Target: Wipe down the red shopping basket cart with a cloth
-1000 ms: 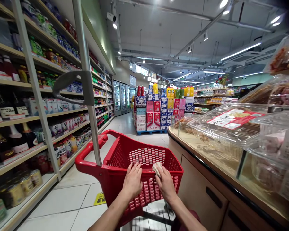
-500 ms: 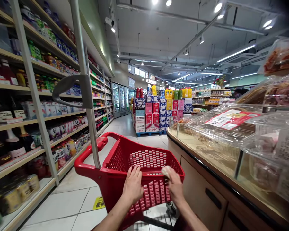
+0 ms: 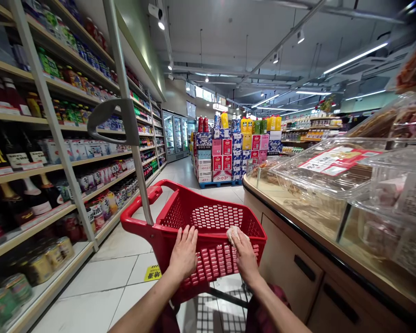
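A red plastic shopping cart with a perforated basket stands in front of me, its long side toward me. My left hand lies on the near rim, palm down, fingers stretched out and holding nothing. Farther right along that rim, my right hand holds a crumpled white cloth against the edge. Part of the cloth is hidden under the fingers. A grey metal pole with a dark grey looped grip rises at the cart's left end.
Drink shelves line the left side. A wooden counter with clear plastic food boxes stands close on the right. Stacked drink cartons are ahead. A yellow floor sticker lies left of the cart.
My right hand has moved left along the rim with the white cloth, now pressed against it. My left hand stays on the rim, slightly higher in view. The cart appears a little farther right.
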Action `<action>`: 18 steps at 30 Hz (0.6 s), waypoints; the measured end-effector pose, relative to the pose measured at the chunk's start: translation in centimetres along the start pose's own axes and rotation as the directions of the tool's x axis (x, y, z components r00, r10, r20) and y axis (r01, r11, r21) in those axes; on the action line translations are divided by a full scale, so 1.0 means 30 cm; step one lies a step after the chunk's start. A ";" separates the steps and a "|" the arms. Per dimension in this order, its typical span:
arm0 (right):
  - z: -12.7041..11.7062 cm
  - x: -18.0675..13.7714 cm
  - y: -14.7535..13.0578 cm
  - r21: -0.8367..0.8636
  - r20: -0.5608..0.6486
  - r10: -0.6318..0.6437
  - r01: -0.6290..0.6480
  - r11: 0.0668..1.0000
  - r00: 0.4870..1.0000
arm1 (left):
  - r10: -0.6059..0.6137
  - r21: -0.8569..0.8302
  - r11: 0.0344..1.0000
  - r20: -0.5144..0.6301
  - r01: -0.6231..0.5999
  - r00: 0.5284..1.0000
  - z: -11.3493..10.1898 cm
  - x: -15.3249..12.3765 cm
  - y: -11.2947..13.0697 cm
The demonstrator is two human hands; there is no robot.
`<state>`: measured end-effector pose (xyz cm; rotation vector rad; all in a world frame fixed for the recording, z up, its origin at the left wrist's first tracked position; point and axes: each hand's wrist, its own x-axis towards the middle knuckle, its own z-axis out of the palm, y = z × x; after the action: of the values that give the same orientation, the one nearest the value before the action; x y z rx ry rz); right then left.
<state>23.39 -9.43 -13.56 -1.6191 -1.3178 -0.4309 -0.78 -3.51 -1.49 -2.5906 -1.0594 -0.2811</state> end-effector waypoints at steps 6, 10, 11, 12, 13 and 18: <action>-0.056 0.040 0.086 -0.121 -0.077 0.293 -0.300 0.946 0.953 | -0.010 -0.015 1.000 -0.011 0.010 1.000 -0.001 -0.002 0.015; 0.015 0.030 -0.032 -0.035 0.020 0.099 -0.098 0.995 0.995 | -0.006 -0.041 0.999 -0.004 0.006 1.000 0.002 -0.003 0.026; 0.023 0.034 -0.051 -0.002 0.060 0.026 -0.026 1.000 0.998 | 0.002 -0.042 0.999 -0.005 -0.003 1.000 0.003 -0.004 0.026; 0.019 0.040 -0.052 0.019 0.089 -0.021 0.019 1.000 0.996 | 0.012 -0.040 0.999 -0.007 -0.013 1.000 0.005 -0.006 0.024; 0.004 0.047 -0.036 0.017 0.100 -0.019 0.017 1.000 0.995 | 0.021 -0.038 0.999 -0.009 -0.021 1.000 0.007 -0.007 0.023; -0.074 0.065 0.076 -0.116 -0.057 0.283 -0.288 0.951 0.957 | 0.017 -0.020 1.000 -0.010 -0.017 1.000 0.017 -0.004 0.030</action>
<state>26.74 -10.09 -12.07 -1.8623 -1.0220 -0.3697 -0.19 -4.00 -2.21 -2.6120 -1.0353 -0.3015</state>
